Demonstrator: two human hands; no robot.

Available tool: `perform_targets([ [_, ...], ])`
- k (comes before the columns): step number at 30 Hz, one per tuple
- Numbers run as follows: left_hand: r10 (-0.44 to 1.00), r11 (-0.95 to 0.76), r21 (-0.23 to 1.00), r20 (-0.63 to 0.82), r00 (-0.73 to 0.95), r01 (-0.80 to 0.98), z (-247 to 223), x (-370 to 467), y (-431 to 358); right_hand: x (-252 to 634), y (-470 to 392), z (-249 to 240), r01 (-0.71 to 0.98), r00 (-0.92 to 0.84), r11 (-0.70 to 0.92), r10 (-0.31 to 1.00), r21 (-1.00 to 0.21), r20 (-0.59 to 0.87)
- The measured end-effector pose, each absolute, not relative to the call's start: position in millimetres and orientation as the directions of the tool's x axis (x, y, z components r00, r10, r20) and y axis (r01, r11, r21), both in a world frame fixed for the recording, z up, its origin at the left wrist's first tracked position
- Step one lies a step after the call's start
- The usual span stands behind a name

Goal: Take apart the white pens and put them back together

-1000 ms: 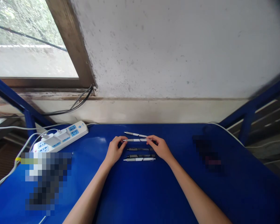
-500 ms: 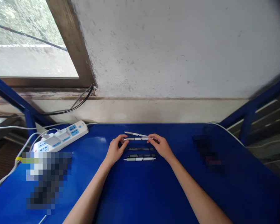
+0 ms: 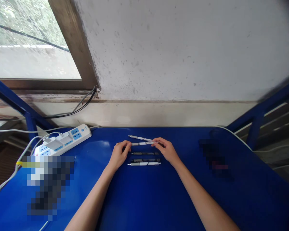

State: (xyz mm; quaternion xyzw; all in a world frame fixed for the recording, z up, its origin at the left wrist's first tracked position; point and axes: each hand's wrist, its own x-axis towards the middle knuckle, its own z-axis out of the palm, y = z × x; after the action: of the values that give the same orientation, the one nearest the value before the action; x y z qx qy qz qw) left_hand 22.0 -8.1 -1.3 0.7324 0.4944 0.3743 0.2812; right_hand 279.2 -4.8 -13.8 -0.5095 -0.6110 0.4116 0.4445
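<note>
Between my hands a white pen [image 3: 141, 144] lies crosswise, gripped at both ends. My left hand [image 3: 120, 153] pinches its tip end, and the fingers of my right hand [image 3: 165, 149] close on the other end. Just behind it another white pen [image 3: 137, 138] rests at a slant, its right end reaching to my right fingers. Nearer to me lie a dark pen [image 3: 144, 153], a second dark pen [image 3: 145, 160] and a white pen [image 3: 144, 164], roughly parallel on the blue table [image 3: 144, 199].
At the back left stands a white power strip [image 3: 80, 133] with plugged-in chargers and cables. A blurred-out dark item [image 3: 50, 186] is in front of it, and another dark blurred item [image 3: 215, 158] lies to the right. The wall [image 3: 173, 114] borders the table's far edge.
My left fingers have closed over the tip of the held pen, which now tilts slightly, its left end a little lower. The other pens stay in place.
</note>
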Motion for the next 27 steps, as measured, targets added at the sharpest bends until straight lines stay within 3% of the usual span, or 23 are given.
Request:
perform_targets([
  [9, 0.953, -0.3, 0.803, 0.234, 0.19, 0.514, 0.7, 21.2, -6.8, 278.6, -6.1, -10.4, 0.222, -0.103, 0.116, 0.99, -0.968, 0.095],
  [15, 0.967, -0.252, 0.872, 0.213, 0.137, 0.42, -2.2, 20.1, -5.1, 281.5, -4.3, -13.3, 0.096, -0.038, 0.075, 0.997, -0.993, 0.071],
  [21, 0.977, -0.21, 0.949, 0.215, 0.004, 0.235, -7.3, 17.2, -1.5, 284.0, 2.0, -19.4, -0.128, 0.161, 0.082, 0.985, -0.988, 0.061],
  [27, 0.978, -0.206, 0.946, 0.21, 0.009, 0.249, -6.4, 16.2, -2.1, 282.9, 3.6, -20.1, -0.209, 0.197, 0.065, 0.98, -0.976, 0.023],
])
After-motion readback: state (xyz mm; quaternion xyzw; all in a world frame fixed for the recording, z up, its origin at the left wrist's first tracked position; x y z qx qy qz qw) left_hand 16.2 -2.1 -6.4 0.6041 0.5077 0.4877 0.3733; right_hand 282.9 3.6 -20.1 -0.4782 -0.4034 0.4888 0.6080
